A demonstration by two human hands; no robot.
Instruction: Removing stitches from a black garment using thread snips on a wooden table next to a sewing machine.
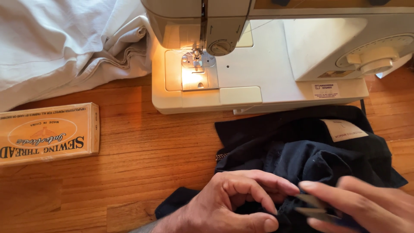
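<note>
Far centre on the bare wooden tabletop [142,151] stands the cream sewing machine [258,64], with the pale grey bunched cloth [64,43] heaped to its left. Near of that cloth lies the flat tan cardboard thread box [47,133], and right of it, just near of the machine, the dark navy garment [302,151] spreads under both hands, left hand [228,203] beside right hand [366,207].

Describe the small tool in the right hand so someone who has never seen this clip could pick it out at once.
Start at the cream sewing machine on the wooden table, then drop to the dark navy garment bunched in front of it. At its near edge, the right hand holds a small pair of snips beside the left hand. Its pale metal blades are the only shiny thing against the dark cloth.
</note>
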